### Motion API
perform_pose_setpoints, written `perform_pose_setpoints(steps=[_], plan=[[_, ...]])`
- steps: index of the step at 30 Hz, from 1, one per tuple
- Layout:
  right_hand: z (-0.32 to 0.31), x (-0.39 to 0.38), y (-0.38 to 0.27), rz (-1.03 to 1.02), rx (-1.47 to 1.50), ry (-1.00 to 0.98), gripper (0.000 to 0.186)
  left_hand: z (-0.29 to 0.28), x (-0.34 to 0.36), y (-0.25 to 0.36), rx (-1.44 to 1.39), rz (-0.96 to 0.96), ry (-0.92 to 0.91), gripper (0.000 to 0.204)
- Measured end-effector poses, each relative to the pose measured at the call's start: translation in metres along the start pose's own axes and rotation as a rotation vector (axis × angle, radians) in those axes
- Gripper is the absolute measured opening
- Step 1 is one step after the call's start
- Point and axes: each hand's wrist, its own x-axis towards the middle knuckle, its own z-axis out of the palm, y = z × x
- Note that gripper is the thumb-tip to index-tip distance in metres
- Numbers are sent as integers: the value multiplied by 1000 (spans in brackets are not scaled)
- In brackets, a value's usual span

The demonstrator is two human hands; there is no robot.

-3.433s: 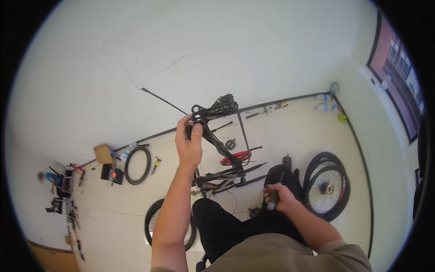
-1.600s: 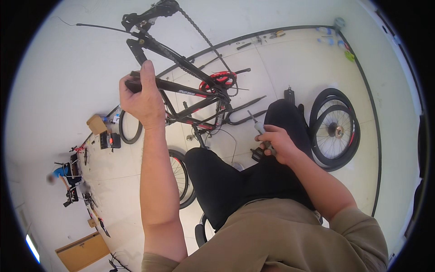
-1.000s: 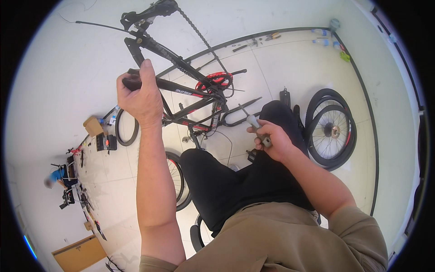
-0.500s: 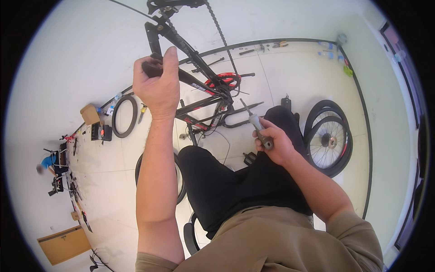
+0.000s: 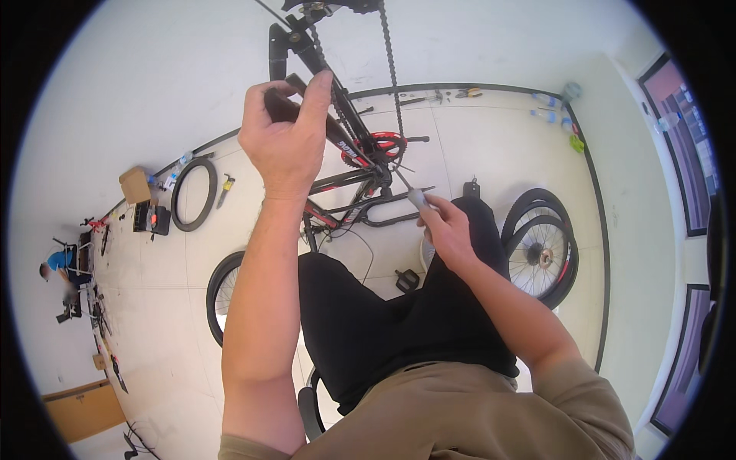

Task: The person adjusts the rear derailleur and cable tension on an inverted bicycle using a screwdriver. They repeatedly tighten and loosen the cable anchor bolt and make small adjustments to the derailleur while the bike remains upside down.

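My left hand (image 5: pixel 287 134) is wrapped around a dark part of the black and red bicycle frame (image 5: pixel 349 176), holding it raised at an angle. A chain (image 5: pixel 389 54) hangs from the derailleur end at the top down by the red chainring (image 5: pixel 391 142). My right hand (image 5: pixel 445 230) is closed on a screwdriver (image 5: pixel 415 195) with a grey handle; its shaft points up and left at the bottom bracket area below the chainring, and I cannot tell whether the tip touches. A black pedal (image 5: pixel 406 280) lies on the floor between my knees.
Wheels (image 5: pixel 540 264) lie by my right knee, another (image 5: pixel 226 284) by my left. A loose tyre (image 5: pixel 176 199), cardboard box (image 5: pixel 134 184) and toolbox (image 5: pixel 157 218) lie left. Pliers (image 5: pixel 468 93) and bottles lie along the wall. Another person (image 5: pixel 61 261) sits far left.
My left hand and the frame have moved right in the view. My right hand and screwdriver have moved up and left, closer to the frame beside the chainring.
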Motion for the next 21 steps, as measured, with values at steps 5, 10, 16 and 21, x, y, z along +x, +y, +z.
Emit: perform_pose_setpoints(steps=[5,10,16,21], plan=[[14,45,26,-331,-199,72,37,2,-2,9,-10,-50,-8,33],[17,50,41,-385,-281,112,38,0,-4,-2,-15,-17,18,34],[14,54,43,-464,-328,141,35,1,-2,-6,-43,-21,34,33],[16,43,28,-528,-304,182,35,0,-3,-3,-22,5,18,31]])
